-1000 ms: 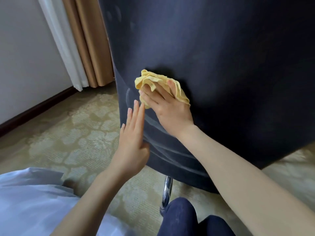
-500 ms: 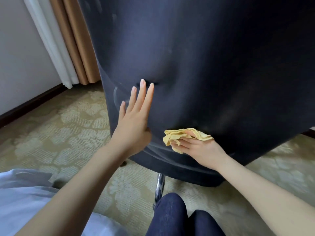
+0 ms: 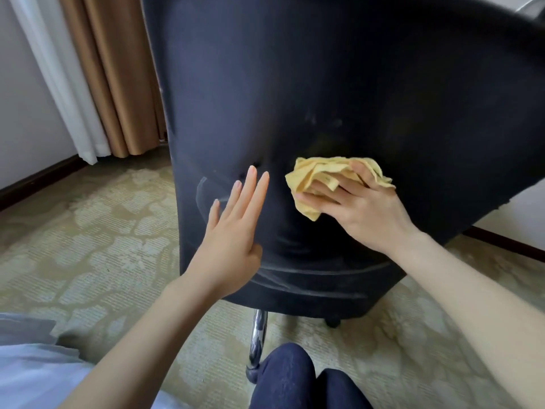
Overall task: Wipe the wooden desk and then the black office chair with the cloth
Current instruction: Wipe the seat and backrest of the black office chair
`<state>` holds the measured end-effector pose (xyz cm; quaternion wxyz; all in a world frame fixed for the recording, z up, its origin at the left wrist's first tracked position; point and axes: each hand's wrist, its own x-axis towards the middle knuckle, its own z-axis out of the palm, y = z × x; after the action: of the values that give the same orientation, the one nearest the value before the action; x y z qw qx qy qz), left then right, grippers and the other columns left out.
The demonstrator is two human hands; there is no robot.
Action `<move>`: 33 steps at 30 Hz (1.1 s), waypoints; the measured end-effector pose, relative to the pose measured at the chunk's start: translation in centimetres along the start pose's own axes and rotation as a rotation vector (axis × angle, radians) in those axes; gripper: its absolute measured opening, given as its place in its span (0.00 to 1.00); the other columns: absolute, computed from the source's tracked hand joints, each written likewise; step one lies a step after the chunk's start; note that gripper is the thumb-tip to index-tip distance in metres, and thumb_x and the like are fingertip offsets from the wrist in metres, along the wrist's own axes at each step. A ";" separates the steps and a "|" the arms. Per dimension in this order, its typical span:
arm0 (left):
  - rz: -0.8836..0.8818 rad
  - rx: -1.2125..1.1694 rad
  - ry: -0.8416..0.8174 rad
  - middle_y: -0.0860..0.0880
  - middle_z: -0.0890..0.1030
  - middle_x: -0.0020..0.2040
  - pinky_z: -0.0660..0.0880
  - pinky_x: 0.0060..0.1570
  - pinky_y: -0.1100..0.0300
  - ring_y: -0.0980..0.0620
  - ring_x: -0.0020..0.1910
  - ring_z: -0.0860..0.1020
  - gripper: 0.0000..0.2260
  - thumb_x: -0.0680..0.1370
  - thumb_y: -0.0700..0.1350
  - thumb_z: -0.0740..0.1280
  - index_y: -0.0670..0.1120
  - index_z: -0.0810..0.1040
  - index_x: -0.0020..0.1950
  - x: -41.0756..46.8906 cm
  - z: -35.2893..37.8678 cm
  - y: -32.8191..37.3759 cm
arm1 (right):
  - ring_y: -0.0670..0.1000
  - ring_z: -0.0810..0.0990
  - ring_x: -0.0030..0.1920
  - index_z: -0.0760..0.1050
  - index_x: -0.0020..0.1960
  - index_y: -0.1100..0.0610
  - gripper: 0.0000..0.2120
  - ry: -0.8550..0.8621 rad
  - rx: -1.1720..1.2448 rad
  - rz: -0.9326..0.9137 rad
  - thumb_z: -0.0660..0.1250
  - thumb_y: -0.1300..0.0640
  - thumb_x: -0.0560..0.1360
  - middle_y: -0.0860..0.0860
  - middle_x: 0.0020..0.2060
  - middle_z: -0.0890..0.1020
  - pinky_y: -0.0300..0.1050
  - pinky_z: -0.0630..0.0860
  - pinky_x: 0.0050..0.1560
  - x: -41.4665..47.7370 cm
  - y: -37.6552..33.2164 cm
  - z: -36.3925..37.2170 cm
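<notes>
The back of the black office chair [image 3: 339, 93] fills most of the view, with faint pale wipe streaks near its lower edge. My right hand [image 3: 359, 211] grips a crumpled yellow cloth [image 3: 321, 175] and presses it against the lower middle of the chair back. My left hand [image 3: 233, 231] lies flat with straight fingers on the chair back, just left of the cloth. The wooden desk is out of view.
A chrome chair leg [image 3: 259, 338] and a dark caster [image 3: 332, 322] show under the chair. My knees in dark trousers [image 3: 295, 379] are close to the leg. Patterned carpet [image 3: 88, 231] spreads left; tan and white curtains [image 3: 97, 78] hang by the wall.
My right hand swept the cloth down from the chair's left side, then up and to the right. My left hand shifted onto the chair back and stays there.
</notes>
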<state>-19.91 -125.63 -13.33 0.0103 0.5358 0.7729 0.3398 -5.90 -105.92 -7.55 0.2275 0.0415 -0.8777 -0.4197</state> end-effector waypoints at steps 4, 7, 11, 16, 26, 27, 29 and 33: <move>-0.034 0.005 0.022 0.65 0.28 0.72 0.34 0.71 0.57 0.61 0.73 0.31 0.47 0.73 0.32 0.60 0.63 0.30 0.72 -1.6 -1.1 -1.3 | 0.51 0.76 0.64 0.73 0.67 0.48 0.22 0.172 -0.062 0.039 0.58 0.64 0.77 0.47 0.64 0.76 0.52 0.59 0.69 6.0 -0.8 -1.2; -0.113 -0.001 0.028 0.64 0.28 0.72 0.33 0.71 0.58 0.63 0.72 0.30 0.46 0.74 0.32 0.60 0.61 0.31 0.73 -3.3 -1.8 -2.7 | 0.50 0.74 0.65 0.74 0.66 0.48 0.20 0.261 -0.050 0.117 0.62 0.62 0.77 0.46 0.65 0.75 0.51 0.62 0.69 10.9 -2.5 -1.7; -0.203 0.019 0.008 0.64 0.26 0.71 0.32 0.71 0.57 0.62 0.72 0.28 0.45 0.75 0.33 0.59 0.61 0.28 0.72 -5.2 -2.4 -4.6 | 0.49 0.71 0.68 0.73 0.67 0.48 0.22 0.206 -0.046 0.180 0.55 0.62 0.76 0.46 0.67 0.73 0.51 0.64 0.69 16.3 -5.9 -1.7; -0.293 0.060 0.019 0.63 0.25 0.71 0.31 0.71 0.57 0.62 0.71 0.28 0.48 0.75 0.34 0.61 0.62 0.25 0.71 -6.5 -3.0 -6.7 | 0.52 0.49 0.76 0.54 0.76 0.56 0.35 -0.153 0.115 0.093 0.30 0.64 0.72 0.51 0.77 0.54 0.55 0.30 0.68 18.6 -10.9 0.0; -0.200 0.219 0.035 0.65 0.24 0.69 0.35 0.72 0.51 0.57 0.72 0.27 0.49 0.73 0.34 0.61 0.63 0.24 0.68 -2.5 -4.8 -6.4 | 0.49 0.65 0.72 0.65 0.73 0.51 0.23 -0.228 0.263 -0.130 0.54 0.56 0.78 0.46 0.71 0.68 0.45 0.65 0.70 10.3 -15.6 6.8; -0.161 0.263 0.022 0.65 0.24 0.69 0.35 0.71 0.50 0.56 0.72 0.27 0.49 0.73 0.34 0.61 0.63 0.24 0.68 -1.9 -5.0 -6.2 | 0.48 0.67 0.71 0.68 0.72 0.51 0.22 -0.228 0.252 -0.163 0.58 0.54 0.77 0.45 0.70 0.70 0.43 0.66 0.69 9.3 -15.6 7.2; -0.100 0.342 0.002 0.63 0.23 0.69 0.36 0.72 0.49 0.54 0.72 0.27 0.48 0.73 0.35 0.62 0.61 0.25 0.70 -0.9 -5.2 -6.0 | 0.46 0.69 0.69 0.72 0.68 0.49 0.23 -0.247 0.218 -0.217 0.67 0.51 0.73 0.43 0.68 0.72 0.42 0.68 0.68 7.6 -15.2 7.4; -0.035 0.442 0.024 0.61 0.26 0.71 0.38 0.72 0.49 0.56 0.72 0.28 0.49 0.71 0.34 0.63 0.56 0.28 0.72 0.7 -5.5 -5.7 | 0.41 0.75 0.63 0.80 0.59 0.45 0.26 -0.301 0.248 -0.250 0.78 0.51 0.60 0.39 0.61 0.78 0.38 0.74 0.60 4.7 -13.6 6.9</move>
<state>-26.97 -128.95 -11.88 -0.1109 0.5075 0.8378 0.1684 -14.73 -110.93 -19.87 0.0336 0.1146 -0.9346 -0.3349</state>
